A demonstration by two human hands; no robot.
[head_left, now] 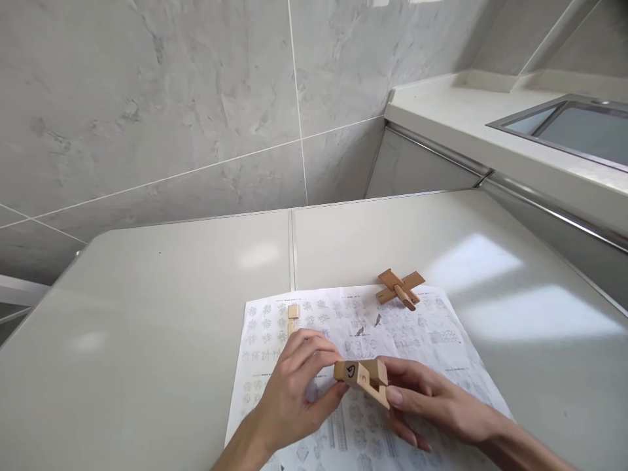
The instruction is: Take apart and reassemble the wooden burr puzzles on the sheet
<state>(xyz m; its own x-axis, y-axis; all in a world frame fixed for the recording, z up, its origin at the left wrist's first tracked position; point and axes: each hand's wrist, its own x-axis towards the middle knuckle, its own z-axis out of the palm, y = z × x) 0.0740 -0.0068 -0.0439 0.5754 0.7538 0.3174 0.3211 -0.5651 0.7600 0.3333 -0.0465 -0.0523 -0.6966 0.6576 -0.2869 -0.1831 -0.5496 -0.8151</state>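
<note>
Between my two hands are notched wooden puzzle pieces [362,374], fitted against each other above the printed sheet, with dark marks on the wood. My left hand [301,386] pinches their left end with thumb and fingertips. Thumb and fingers of my right hand [426,399] close on the right end. Another wooden piece [293,312] lies on the sheet beyond my left hand, which hides its near part. Farther back on the right, a cross-shaped wooden puzzle assembly [400,289] rests at the sheet's far edge.
The paper sheet [275,356] carries small printed diagrams and lies on a pale glossy table [147,353] with a seam. Behind the table rises a grey marbled tile wall [206,98]. At the right stands a white counter [441,108] with a metal-framed sink [579,127].
</note>
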